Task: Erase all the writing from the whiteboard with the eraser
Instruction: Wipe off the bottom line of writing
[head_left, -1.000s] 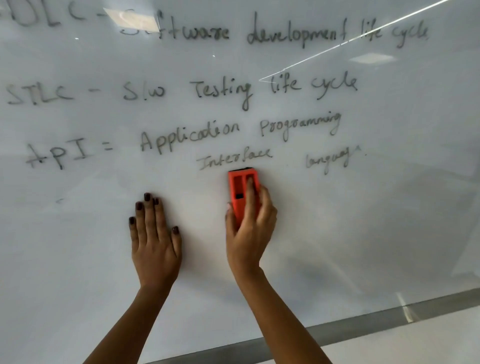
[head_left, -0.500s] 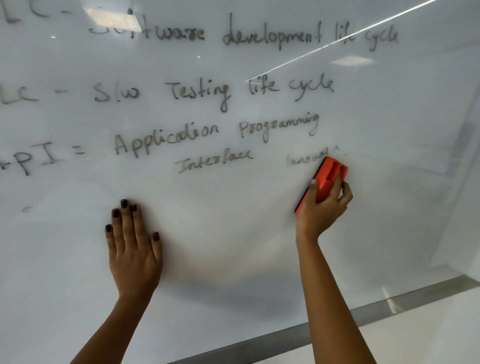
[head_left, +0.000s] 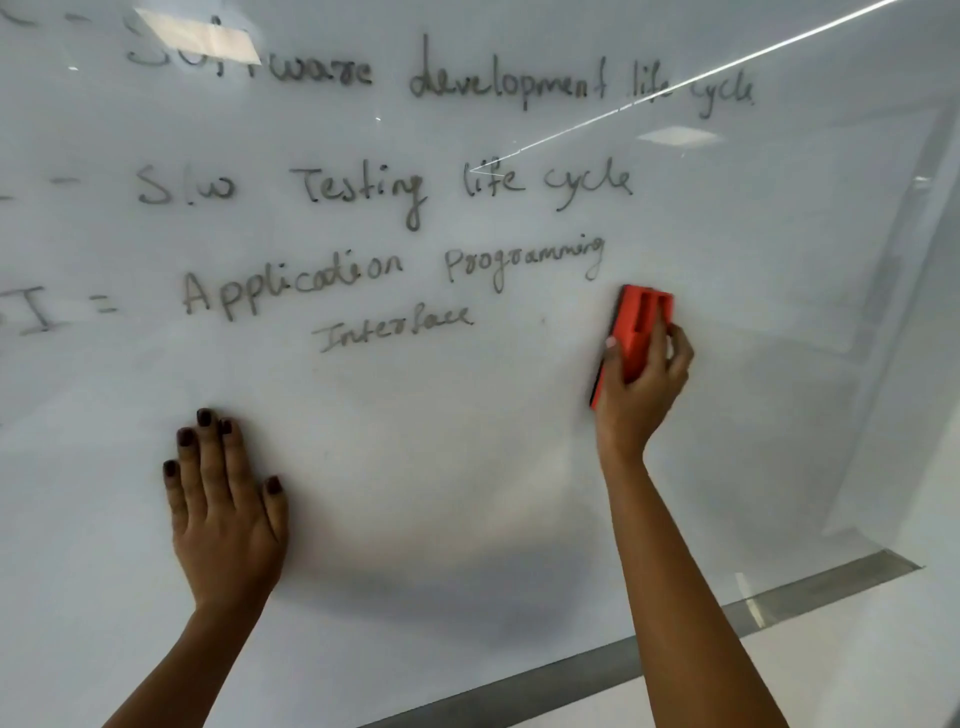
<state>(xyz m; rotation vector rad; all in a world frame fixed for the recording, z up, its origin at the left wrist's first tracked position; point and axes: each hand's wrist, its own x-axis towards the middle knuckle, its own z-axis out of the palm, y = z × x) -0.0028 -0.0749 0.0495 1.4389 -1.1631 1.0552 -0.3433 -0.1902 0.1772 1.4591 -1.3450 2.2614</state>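
Observation:
The whiteboard (head_left: 467, 467) fills the view and carries several lines of dark handwriting (head_left: 395, 280), from "Software development life cycle" at the top down to "Interface". My right hand (head_left: 641, 395) grips the orange eraser (head_left: 636, 325) and presses it against the board just below the end of "Programming". The patch of board under the eraser shows no writing. My left hand (head_left: 223, 509) lies flat on the blank lower part of the board, fingers spread, holding nothing.
A grey metal frame edge (head_left: 675, 639) runs along the board's bottom, rising to the right. A white wall (head_left: 883, 649) lies below and to the right of it. Ceiling lights reflect off the glossy board near the top.
The eraser moved from under "Interface" rightwards to the small word right of it. That word is gone now. My left hand stayed flat on the board.

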